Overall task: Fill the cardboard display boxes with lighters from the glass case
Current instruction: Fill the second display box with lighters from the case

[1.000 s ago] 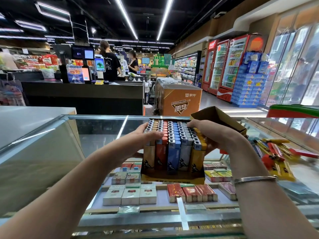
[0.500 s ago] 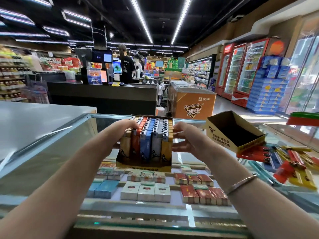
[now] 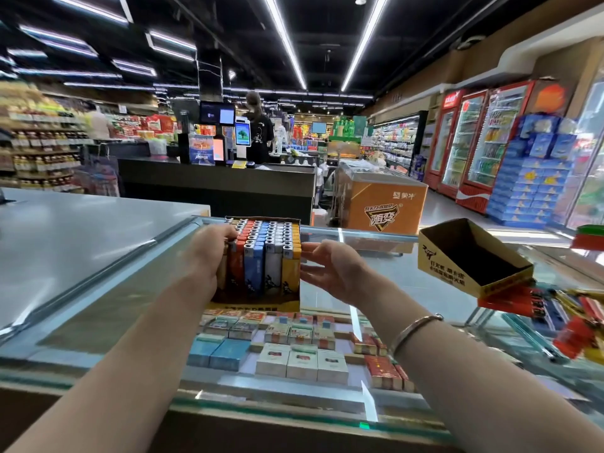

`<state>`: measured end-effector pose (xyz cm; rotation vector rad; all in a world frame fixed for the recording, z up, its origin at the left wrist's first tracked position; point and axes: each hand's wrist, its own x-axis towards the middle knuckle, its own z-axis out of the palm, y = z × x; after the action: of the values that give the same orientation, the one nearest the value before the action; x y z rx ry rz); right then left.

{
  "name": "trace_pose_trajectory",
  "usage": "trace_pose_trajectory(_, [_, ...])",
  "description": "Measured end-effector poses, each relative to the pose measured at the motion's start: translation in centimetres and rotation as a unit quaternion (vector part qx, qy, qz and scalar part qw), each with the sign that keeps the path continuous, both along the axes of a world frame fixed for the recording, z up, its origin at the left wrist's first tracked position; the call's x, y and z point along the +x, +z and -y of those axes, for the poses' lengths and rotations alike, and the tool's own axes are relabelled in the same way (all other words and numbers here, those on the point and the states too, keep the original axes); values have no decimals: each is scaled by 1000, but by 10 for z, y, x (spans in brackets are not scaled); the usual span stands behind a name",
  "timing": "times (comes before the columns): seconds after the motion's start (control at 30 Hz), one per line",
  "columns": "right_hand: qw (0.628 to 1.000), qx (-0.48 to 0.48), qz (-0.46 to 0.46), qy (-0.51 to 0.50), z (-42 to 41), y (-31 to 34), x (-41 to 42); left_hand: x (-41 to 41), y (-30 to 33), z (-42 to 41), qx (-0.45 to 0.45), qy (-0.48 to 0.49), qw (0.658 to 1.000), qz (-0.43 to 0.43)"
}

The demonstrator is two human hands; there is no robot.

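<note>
Since the earlier frames, the full display box (image 3: 261, 263) has been carried away from the body and set further back and left on the glass case (image 3: 376, 279), so that it is now well apart from the empty display box (image 3: 474, 256).

On the left, the box's left side is gripped by the left hand (image 3: 209, 253), fingers curled over the top edge of the lighters (image 3: 264, 237). The rows stand upright and tightly packed, so the box is judged fairly heavy for its thin cardboard, with walls likely to flex. It is best taken by both side walls, low down, so that the slick plastic lighters are not tipped out.

Just beside the right wall, the right hand (image 3: 330, 273) is held with fingers straight and relaxed. Whether its fingertips touch the cardboard cannot be told.

Further right, the empty box is seen tilted on a heap of loose lighters (image 3: 572, 318) that lies on the glass. Smooth, hard glass is judged likely to let cardboard slide freely. Beneath it, cigarette packs (image 3: 300, 358) are shelved. Beyond, a checkout counter (image 3: 215, 184), an orange freezer (image 3: 382, 204) and drink coolers (image 3: 474, 142) are ranged under strip lights.
</note>
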<state>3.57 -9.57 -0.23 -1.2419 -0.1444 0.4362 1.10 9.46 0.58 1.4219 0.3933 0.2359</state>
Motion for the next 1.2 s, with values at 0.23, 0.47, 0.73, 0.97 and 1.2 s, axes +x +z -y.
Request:
trace_pose_trajectory(0.23, [976, -158, 131, -73, 21, 11, 1, -11, 5, 28, 316, 193, 897, 240])
trace_pose_trajectory(0.47, [873, -267, 268, -308, 116, 29, -2, -24, 26, 129, 412, 46, 832, 368])
trace_pose_trajectory(0.73, [762, -386, 173, -491, 216, 24, 3, 9, -1, 243, 231, -296, 906, 197])
trace_pose_trajectory(0.97, [793, -408, 117, -437, 251, 10, 10, 29, -31, 269, 246, -386, 877, 144])
trace_pose_trajectory(1.2, [784, -412, 216, -412, 239, 10, 3, 31, -29, 254, 190, -330, 915, 133])
